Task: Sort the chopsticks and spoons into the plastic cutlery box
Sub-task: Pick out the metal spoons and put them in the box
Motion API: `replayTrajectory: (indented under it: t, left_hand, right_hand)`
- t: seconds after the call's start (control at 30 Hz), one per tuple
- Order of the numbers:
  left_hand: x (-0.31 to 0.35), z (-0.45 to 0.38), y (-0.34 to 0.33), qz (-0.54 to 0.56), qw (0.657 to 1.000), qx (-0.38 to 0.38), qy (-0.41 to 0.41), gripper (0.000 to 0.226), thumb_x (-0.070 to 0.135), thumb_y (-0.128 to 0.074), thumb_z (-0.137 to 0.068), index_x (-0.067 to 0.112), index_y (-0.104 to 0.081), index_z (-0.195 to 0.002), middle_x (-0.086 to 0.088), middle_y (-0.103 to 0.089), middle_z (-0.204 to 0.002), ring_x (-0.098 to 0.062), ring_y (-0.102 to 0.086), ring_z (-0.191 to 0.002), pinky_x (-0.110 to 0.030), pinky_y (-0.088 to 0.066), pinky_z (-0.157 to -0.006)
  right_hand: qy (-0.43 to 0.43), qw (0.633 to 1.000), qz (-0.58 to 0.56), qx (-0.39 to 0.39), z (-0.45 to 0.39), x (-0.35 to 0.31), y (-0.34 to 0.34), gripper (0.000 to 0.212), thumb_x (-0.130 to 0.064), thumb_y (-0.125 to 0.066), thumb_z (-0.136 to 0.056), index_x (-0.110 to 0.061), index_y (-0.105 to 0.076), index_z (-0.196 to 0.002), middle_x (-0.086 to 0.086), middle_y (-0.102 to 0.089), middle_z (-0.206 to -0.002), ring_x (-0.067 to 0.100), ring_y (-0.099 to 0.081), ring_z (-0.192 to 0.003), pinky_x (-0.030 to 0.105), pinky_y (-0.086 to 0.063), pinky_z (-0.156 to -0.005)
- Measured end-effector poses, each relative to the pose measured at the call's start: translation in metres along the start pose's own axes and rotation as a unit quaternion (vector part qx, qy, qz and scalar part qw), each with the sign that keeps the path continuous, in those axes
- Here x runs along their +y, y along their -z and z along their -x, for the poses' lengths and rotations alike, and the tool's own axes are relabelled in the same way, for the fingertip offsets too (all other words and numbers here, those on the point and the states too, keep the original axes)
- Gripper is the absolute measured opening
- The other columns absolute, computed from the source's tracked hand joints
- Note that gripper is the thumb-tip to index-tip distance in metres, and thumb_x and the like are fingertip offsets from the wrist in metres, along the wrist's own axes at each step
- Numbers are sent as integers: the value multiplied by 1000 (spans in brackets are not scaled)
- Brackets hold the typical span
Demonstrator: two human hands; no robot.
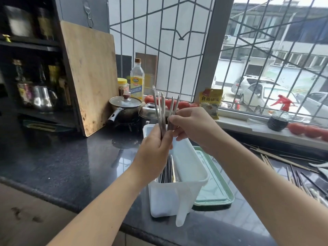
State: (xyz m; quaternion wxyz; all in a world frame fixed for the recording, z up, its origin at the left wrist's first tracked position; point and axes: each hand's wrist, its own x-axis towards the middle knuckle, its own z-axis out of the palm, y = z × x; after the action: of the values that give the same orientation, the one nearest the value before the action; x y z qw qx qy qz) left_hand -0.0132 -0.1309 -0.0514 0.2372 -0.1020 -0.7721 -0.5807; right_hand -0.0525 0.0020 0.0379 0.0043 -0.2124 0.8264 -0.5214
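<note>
chopsticks point(160, 110): brushed metal, smooth, dull silver sheen
cutlery box point(177, 196): translucent white plastic, smooth, matt
tray point(215, 196): pale green plastic, slightly glossy
counter point(71, 157): dark speckled stone, polished, mirror-like reflections
cutting board point(90, 75): bare wood, matt, stained along the lower edge
pot lid point(125, 102): clear glass with a metal rim, glossy
kettle point(43, 98): polished metal, shiny

A dark speckled stone countertop point(71, 157) carries a translucent white plastic cutlery box point(184, 189); just beside it a pale green plastic lid point(214, 190); at right, loose metal chopsticks point(284, 162); behind, a wooden cutting board point(90, 77) leans upright.
</note>
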Motion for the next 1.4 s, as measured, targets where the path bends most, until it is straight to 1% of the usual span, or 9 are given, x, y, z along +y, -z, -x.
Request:
replayTrajectory:
  t: [0.13, 0.27, 0.4, 0.57, 0.7, 0.83, 1.03, 1.17, 1.4]
  left_hand:
    - [3, 1, 0, -26, 1000, 6, -10, 17, 42, -48, -106, 27, -56, -103, 6, -62, -76, -21, -58, -68, -49, -51, -68]
    - [5, 1, -1, 6, 999, 35, 17, 26, 39, -41, -109, 20, -54, -98, 7, -64, -78, -16, -60, -60, -31, -47, -55]
    - [2, 2, -1, 16, 995, 100, 15, 39, 52, -39, -100, 16, -45, -85, -9, -50, -70, -31, -51, -59, -58, -48, -60]
    - [-3, 2, -1, 56, 993, 100, 16, 34, 54, -42, -96, 25, -45, -80, 5, -45, -64, -21, -44, -62, -62, -47, -65]
    - [-7, -1, -2, 47, 994, 94, 6, 27, 53, -42, -96, 36, -46, -75, 7, -49, -63, -20, -44, -59, -52, -42, -62]
    - [-9, -2, -2, 45, 994, 94, 12, 28, 56, -42, -94, 36, -44, -74, 5, -48, -64, -20, -43, -58, -49, -40, -61]
    - [-8, -2, -2, 18, 995, 94, 13, 28, 50, -42, -97, 30, -44, -77, 5, -49, -66, -20, -44, -60, -49, -41, -60]
    - [-7, -1, -2, 18, 996, 92, 13, 31, 50, -43, -97, 28, -42, -76, -1, -46, -63, -27, -46, -58, -59, -46, -59]
    - [-2, 1, -1, -20, 998, 60, 13, 33, 47, -43, -102, 20, -46, -82, -12, -52, -66, -41, -53, -63, -60, -50, -60]
  right_hand:
    - [-18, 999, 11, 27, 2, -3, -3, 20, -10, -61, -94, -3, -73, -80, 14, -72, -70, 20, -68, -60, 30, -61, -61]
    - [-45, 993, 45, 95, -3, -2, 1, 20, -13, -59, -94, -5, -69, -79, 15, -67, -71, 22, -63, -60, 33, -59, -57]
    - [31, 952, 236, 193, -12, -6, 17, 15, -17, -58, -96, -13, -54, -82, 1, -57, -74, 15, -53, -63, 26, -37, -52]
    - [-17, 940, 340, 10, -28, 16, -18, 6, -3, -60, -89, -5, -63, -85, 11, -67, -80, 27, -68, -71, 42, -62, -65]
    - [-70, 833, 519, -179, -37, 47, -51, 16, -1, -70, -83, -6, -58, -73, 3, -69, -79, 16, -57, -57, 35, -56, -68]
    - [-100, 806, 532, -240, -37, 58, -58, 29, 5, -57, -89, -6, -50, -63, 9, -69, -81, 18, -56, -54, 34, -54, -74]
    - [-112, 831, 500, -218, -35, 55, -54, 15, 4, -50, -92, 1, -63, -99, 12, -70, -99, 23, -64, -56, 30, -52, -51]
    - [-116, 918, 366, -105, -48, 37, -22, 11, 2, -57, -91, 1, -62, -100, 12, -64, -80, 20, -64, -56, 26, -52, -45]
    - [-56, 977, 207, -13, -41, 24, 2, 14, -5, -54, -100, -3, -68, -102, 12, -74, -88, 20, -74, -67, 30, -63, -61]
